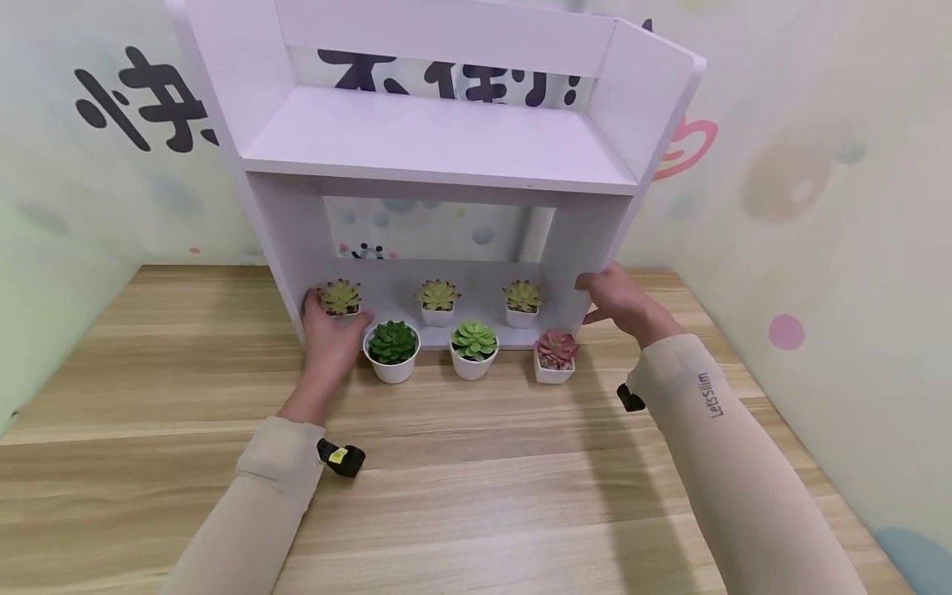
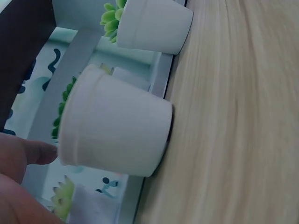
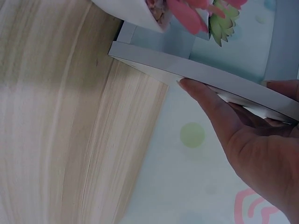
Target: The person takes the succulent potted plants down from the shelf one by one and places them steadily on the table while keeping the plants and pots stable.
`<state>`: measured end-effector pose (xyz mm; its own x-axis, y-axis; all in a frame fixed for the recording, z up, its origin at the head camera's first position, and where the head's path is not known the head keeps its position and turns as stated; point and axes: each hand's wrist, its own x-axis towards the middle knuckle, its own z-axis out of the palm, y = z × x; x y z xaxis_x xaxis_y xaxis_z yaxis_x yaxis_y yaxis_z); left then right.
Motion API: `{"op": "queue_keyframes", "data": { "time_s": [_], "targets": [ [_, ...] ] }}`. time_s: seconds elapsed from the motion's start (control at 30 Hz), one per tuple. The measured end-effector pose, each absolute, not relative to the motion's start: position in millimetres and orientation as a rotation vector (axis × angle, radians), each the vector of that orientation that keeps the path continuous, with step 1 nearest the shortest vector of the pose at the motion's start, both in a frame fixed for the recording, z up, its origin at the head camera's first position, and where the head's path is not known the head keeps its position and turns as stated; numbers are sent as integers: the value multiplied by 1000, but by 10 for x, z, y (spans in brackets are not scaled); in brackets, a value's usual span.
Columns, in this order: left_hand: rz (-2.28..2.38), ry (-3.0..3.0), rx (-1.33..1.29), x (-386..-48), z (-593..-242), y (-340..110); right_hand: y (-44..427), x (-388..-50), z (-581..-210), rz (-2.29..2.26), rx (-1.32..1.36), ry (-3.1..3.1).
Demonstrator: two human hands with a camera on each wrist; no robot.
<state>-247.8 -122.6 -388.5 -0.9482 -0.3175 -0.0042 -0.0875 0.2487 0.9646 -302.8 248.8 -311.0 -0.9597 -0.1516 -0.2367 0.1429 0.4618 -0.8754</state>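
A pale shelf unit stands on the wooden table. At its right side panel, my right hand grips the board, thumb inside and fingers outside. My left hand is at the lower left corner, thumb and fingers spread in front of a small yellow-green succulent. Its thumb reaches the rim of a white pot with a dark green succulent; whether they touch, I cannot tell. A light green succulent and a pinkish-red succulent stand in white pots along the shelf's front.
Two more yellow-green succulents, a middle one and a right one, sit on the bottom board. Behind the shelf is a patterned wall with black lettering. The wooden table extends toward me.
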Motion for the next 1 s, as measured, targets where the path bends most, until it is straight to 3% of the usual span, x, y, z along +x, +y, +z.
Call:
{"op": "queue_keyframes", "data": {
  "time_s": [0.2, 0.77, 1.0],
  "targets": [
    [-1892, -2209, 453, -2601, -3952, -1229, 2469, -3037, -3103, -1499, 1, 2425],
    [-1511, -2456, 369, -2760, -4087, -1353, 2462, -3051, -3111, -1483, -14, 2426],
    [-1530, -2453, 341, -2709, -3993, -1368, 2494, -3049, -3107, -1473, -42, 2427]
  ]
}}
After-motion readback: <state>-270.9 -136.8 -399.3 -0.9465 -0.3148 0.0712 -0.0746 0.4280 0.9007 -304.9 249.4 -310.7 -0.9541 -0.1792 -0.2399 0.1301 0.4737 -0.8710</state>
